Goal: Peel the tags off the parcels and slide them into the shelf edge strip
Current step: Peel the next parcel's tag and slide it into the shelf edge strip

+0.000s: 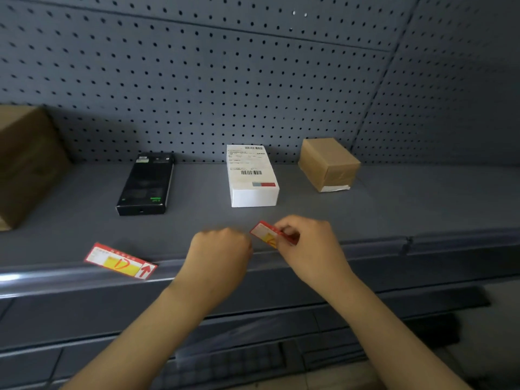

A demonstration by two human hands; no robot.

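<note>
Partly hidden, a tag (264,233) sits pinched in the right hand (306,243); left hand (222,249) seemingly fisted.

Shelf (394,209) front bare between tag (121,261) and hands. Black box (145,184), white box (251,175), brown box (329,164) block the back; gaps between them.

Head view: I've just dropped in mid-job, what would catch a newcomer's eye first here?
The red and yellow tag pinched in the right hand stands out first, held just above the shelf edge strip in front of the white parcel. The left hand is curled beside it. A second red and yellow tag sits tilted at the strip further left, below the black box.
</note>
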